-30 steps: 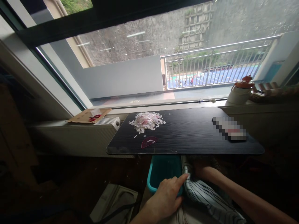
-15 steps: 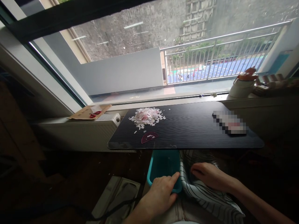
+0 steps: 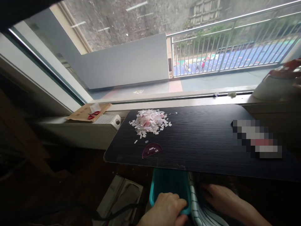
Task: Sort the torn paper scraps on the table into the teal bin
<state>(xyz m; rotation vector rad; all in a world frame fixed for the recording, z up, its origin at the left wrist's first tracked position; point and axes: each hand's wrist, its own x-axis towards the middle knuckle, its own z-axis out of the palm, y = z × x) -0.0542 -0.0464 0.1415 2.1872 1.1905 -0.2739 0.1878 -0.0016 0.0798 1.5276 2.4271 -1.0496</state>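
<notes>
Turquoise bin [image 3: 151, 191] sits below the near edge of the tabletop [image 3: 199, 135], left of its middle, with its far end hidden under that edge. My left grip [image 3: 164, 207] is clamped on its near rim, fingers folded over it and thumb outside. Against the bin's right side lies a striped cloth [image 3: 196, 204]; my right grip [image 3: 219, 196] is just right of that, its fingers lost in shadow, so I cannot tell whether they are apart or together. Up on the tabletop, a heap of white and pinkish paper bits [image 3: 150, 121] lies near the far left corner. Between it and the near edge is a see-through reddish half-disc [image 3: 147, 153] with a few white scraps [image 3: 154, 149] on it. Toward the right end lies a pixelated item [image 3: 261, 138] I cannot make out. Past the left edge, a brown envelope [image 3: 76, 115] carries red-handled scissors [image 3: 91, 117].
</notes>
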